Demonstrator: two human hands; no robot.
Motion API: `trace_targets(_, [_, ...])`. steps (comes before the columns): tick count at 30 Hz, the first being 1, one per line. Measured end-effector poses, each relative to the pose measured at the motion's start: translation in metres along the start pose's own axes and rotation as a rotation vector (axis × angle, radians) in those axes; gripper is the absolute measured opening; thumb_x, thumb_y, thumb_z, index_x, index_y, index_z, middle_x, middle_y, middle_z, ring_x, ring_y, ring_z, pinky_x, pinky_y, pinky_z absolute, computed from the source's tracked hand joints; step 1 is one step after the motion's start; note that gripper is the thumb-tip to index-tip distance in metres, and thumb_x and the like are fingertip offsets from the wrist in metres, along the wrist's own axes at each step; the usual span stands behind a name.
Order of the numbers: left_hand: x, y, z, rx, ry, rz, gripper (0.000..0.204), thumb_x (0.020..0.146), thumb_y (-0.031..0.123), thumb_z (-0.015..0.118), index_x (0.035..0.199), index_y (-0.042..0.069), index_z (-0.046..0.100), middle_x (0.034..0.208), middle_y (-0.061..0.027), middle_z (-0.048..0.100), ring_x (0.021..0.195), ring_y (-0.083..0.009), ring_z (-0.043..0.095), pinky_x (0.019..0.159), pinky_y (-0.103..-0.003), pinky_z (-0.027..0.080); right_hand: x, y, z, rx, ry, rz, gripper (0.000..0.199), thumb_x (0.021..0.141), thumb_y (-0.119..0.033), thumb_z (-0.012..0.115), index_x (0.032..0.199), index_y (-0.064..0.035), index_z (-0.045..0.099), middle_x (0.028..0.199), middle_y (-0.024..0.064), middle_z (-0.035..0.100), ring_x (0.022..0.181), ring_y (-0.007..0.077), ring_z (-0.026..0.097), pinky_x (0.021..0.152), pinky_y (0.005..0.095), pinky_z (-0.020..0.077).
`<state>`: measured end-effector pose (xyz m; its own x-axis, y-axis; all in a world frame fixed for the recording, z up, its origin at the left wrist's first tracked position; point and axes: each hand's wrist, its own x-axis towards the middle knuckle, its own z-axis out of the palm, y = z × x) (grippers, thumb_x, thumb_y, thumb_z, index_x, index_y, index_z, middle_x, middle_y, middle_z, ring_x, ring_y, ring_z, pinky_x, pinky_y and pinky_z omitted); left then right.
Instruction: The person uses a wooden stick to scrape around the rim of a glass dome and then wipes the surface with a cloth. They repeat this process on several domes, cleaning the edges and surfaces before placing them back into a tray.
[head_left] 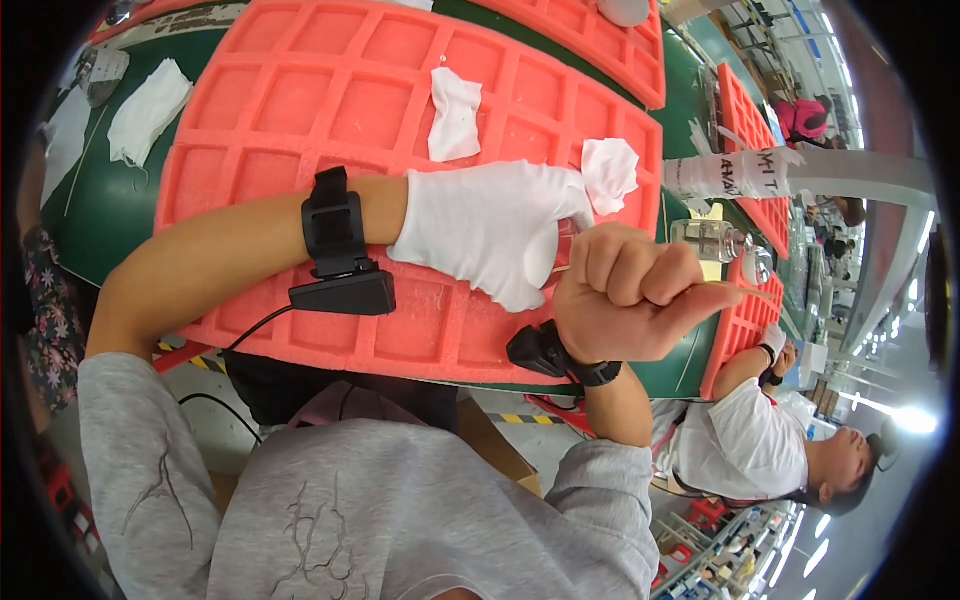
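Thin stick (757, 292), right hand (630, 292) fisted, left hand (495, 228) curled

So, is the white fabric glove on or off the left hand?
On: the glove covers the left hand to the wrist; the right hand is bare.

wearer's gloved hand (485, 225): 1 | wearer's bare hand (625, 290): 1 | wearer's wrist straps (334, 228): 2 | red trays (370, 110): at least 4 | white scraps (456, 115), nearest tray: 2

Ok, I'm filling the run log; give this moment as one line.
Left hand: gloved, over red tray | right hand: bare, curled, contents unclear | white scraps: two on tray
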<state>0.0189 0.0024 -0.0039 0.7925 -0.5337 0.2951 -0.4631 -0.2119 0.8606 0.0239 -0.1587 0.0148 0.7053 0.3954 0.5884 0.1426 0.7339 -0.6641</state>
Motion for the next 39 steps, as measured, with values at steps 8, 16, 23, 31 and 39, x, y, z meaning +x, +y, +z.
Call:
trace_targets(8, [-0.003,-0.015,0.002,-0.05,0.08,0.047,0.05,0.063,0.017,0.078,0.109,0.0,0.066,0.086,-0.0193,0.067,0.079,-0.0381,0.067,0.071,-0.04,0.055,0.002,0.011,-0.002,-0.13,-0.113,-0.054,0.061,0.105,-0.064,0.028,0.068,-0.0168,0.029,0.047,-0.0053,0.024,0.042,0.009,0.017,0.038,0.0284,0.0122])
trace_targets(16, [-0.006,-0.01,0.002,-0.047,-0.011,0.012,0.053,0.064,0.018,0.08,0.112,0.001,0.065,0.09,-0.018,0.069,0.082,-0.0357,0.068,0.072,-0.04,0.055,-0.011,0.002,0.005,-0.351,-0.158,0.016,0.061,0.105,-0.066,0.028,0.068,-0.017,0.029,0.048,-0.0055,0.025,0.041,0.0091,0.018,0.039,0.0284,0.0134])
trace_targets(23, [0.001,0.003,-0.001,-0.024,-0.034,-0.105,0.058,0.064,0.02,0.082,0.115,0.0,0.065,0.102,-0.0176,0.067,0.09,-0.0344,0.068,0.076,-0.04,0.055,0.0,-0.004,-0.006,0.089,0.039,0.032,0.062,0.103,-0.068,0.027,0.068,-0.0168,0.029,0.048,-0.0063,0.024,0.041,0.0097,0.018,0.04,0.0289,0.0141])
trace_targets(31, [0.001,-0.003,-0.005,0.012,-0.066,-0.047,0.061,0.062,0.023,0.084,0.114,-0.001,0.064,0.102,-0.018,0.067,0.089,-0.0351,0.068,0.075,-0.04,0.055,-0.004,0.003,0.005,-0.346,-0.114,-0.006,0.063,0.104,-0.067,0.028,0.066,-0.0171,0.027,0.048,-0.0069,0.023,0.041,0.0095,0.015,0.04,0.0287,0.0133])
trace_targets(39, [-0.001,0.007,-0.008,0.035,-0.051,-0.075,0.047,0.067,0.018,0.084,0.104,0.001,0.061,0.091,-0.016,0.065,0.085,-0.0341,0.066,0.071,-0.039,0.053,0.01,-0.008,-0.019,0.233,-0.075,0.237,0.063,0.105,-0.064,0.033,0.066,-0.0147,0.027,0.049,-0.0059,0.026,0.04,0.0114,0.018,0.04,0.0299,0.0144])
